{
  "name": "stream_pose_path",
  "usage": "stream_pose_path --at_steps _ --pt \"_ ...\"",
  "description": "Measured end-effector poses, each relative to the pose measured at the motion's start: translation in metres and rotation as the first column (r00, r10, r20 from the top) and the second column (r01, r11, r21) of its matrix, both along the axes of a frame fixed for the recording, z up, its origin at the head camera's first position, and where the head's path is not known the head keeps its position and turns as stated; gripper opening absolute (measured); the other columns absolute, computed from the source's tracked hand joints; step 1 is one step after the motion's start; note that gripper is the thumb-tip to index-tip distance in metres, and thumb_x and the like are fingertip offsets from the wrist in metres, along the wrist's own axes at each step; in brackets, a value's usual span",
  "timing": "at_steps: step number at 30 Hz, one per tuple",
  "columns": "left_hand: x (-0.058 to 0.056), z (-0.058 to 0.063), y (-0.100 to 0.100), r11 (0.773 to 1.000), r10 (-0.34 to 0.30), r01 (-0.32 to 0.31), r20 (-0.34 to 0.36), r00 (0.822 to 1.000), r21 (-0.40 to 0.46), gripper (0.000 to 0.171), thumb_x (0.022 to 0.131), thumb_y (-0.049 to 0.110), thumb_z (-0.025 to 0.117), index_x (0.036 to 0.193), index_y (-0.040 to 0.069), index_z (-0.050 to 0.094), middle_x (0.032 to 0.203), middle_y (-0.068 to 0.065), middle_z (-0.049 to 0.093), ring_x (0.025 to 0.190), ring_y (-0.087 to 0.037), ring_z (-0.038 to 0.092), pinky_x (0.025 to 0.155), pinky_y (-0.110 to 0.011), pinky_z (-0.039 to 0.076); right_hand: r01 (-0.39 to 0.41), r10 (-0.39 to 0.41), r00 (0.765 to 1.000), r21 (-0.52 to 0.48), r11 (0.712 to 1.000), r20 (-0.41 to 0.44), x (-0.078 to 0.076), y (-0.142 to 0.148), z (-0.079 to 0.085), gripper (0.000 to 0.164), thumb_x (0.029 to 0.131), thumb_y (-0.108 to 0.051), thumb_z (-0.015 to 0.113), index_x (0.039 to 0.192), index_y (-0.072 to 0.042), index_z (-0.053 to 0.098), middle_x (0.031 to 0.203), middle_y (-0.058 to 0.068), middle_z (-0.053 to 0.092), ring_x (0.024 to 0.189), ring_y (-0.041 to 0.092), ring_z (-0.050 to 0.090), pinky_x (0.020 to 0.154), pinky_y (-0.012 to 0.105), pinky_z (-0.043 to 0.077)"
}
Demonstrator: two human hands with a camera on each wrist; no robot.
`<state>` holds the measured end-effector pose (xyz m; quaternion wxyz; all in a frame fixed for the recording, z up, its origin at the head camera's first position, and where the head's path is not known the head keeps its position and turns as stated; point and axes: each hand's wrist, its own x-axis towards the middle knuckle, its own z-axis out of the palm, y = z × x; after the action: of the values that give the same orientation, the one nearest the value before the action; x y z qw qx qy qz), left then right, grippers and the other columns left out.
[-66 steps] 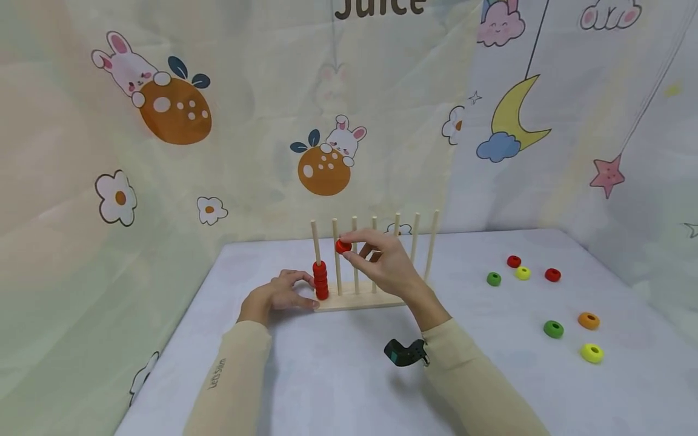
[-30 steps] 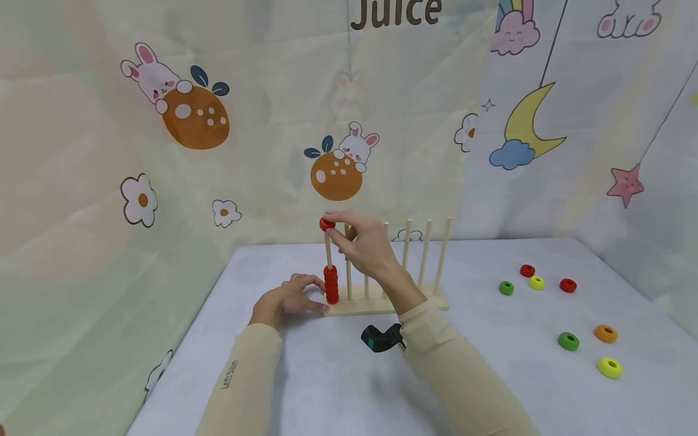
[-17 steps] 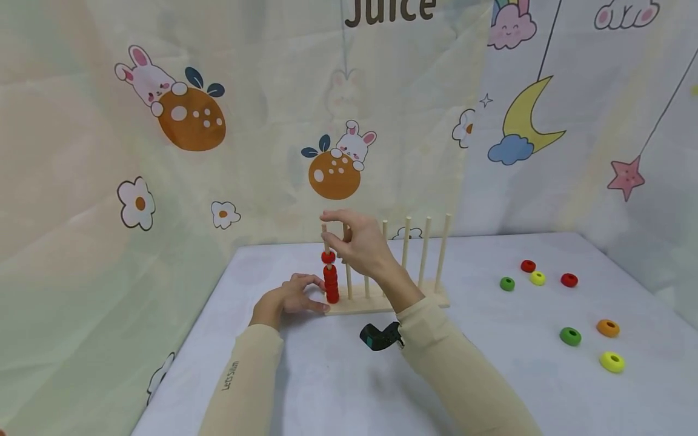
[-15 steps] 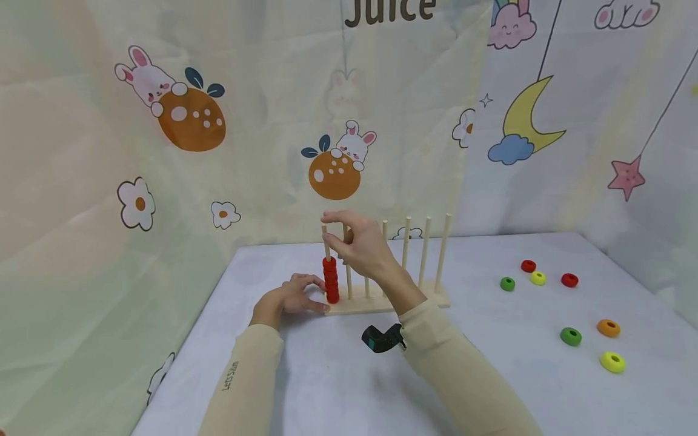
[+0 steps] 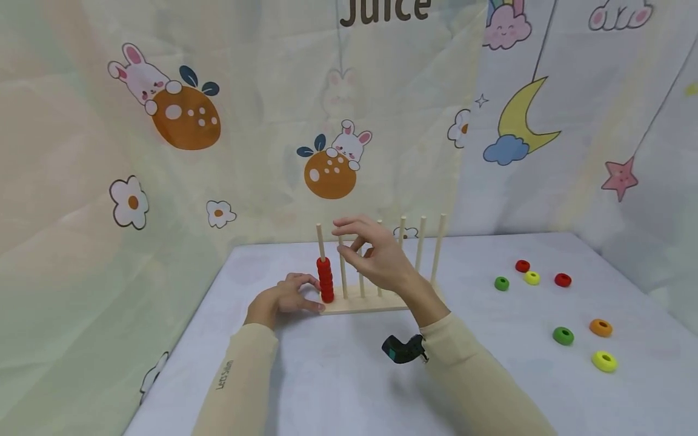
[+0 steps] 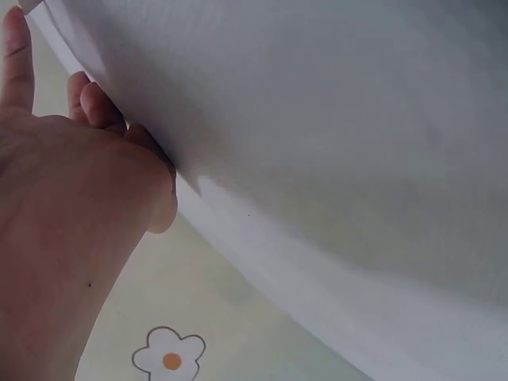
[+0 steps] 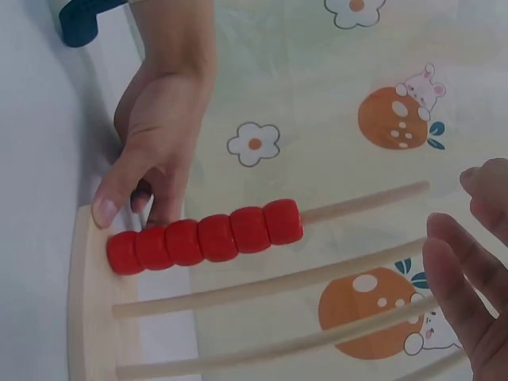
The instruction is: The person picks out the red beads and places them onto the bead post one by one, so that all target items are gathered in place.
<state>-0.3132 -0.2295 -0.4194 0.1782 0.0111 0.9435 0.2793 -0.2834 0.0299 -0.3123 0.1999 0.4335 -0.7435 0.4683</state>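
Note:
A pale wooden rack (image 5: 364,304) with a row of upright pegs stands on the table. Several red beads (image 5: 325,281) are stacked on its leftmost peg, and the peg's bare top shows above them. My left hand (image 5: 285,295) holds the rack's left end; in the right wrist view its thumb (image 7: 107,208) lies on the base, with the fingers behind. My right hand (image 5: 382,254) hovers in front of the pegs, thumb and forefinger apart, nothing between them. The left wrist view shows only the left palm (image 6: 71,190) and some fingers.
Loose beads lie to the right on the white table (image 5: 338,375): red beads (image 5: 563,280), green beads (image 5: 563,335), yellow beads (image 5: 604,361) and an orange bead (image 5: 601,327). A printed curtain (image 5: 262,121) hangs behind the table. A black device (image 5: 403,349) sits at my right wrist.
My right hand brought a red bead over the leftmost peg and let go. The bead dropped onto the stack, then the hand drew back to the right. My left hand stays on the rack.

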Motion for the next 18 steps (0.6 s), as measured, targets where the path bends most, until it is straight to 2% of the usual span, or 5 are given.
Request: stream_pose_path --at_steps 3,9,18 --pt "-0.001 -0.003 0.001 1.0 -0.003 0.003 0.006 1.0 0.019 0.046 0.077 0.048 0.086 0.115 0.038 0.063 0.161 -0.011 0.031 0.143 -0.043 0.03 0.11 -0.07 0.033 -0.008 0.008 1.0 -0.006 1.0 0.005 0.002 0.009 -0.005 0.029 0.094 -0.002 0.072 0.122 -0.01 0.071 0.131 0.005 0.065 0.076 0.011 0.068 0.058 0.029 0.057" --pt "-0.005 -0.009 0.005 1.0 0.002 -0.002 0.031 1.0 0.02 0.041 0.076 0.048 0.086 0.11 0.044 0.063 0.161 -0.006 0.03 0.144 -0.039 0.029 0.112 -0.067 0.032 0.006 -0.006 1.0 0.0 1.0 0.009 0.005 0.028 -0.013 0.029 0.092 0.0 0.074 0.119 -0.009 0.072 0.114 0.003 0.07 0.076 0.012 0.066 0.059 0.028 0.057" --pt "0.0 0.001 0.0 0.999 -0.026 0.026 0.011 1.0 0.026 0.046 0.078 0.048 0.086 0.115 0.038 0.062 0.162 -0.011 0.028 0.144 -0.043 0.027 0.109 -0.069 0.035 -0.025 0.025 0.999 0.002 1.0 0.039 0.003 0.052 -0.023 0.028 0.09 -0.002 0.077 0.117 -0.011 0.072 0.109 0.004 0.072 0.075 0.014 0.066 0.059 0.031 0.057"
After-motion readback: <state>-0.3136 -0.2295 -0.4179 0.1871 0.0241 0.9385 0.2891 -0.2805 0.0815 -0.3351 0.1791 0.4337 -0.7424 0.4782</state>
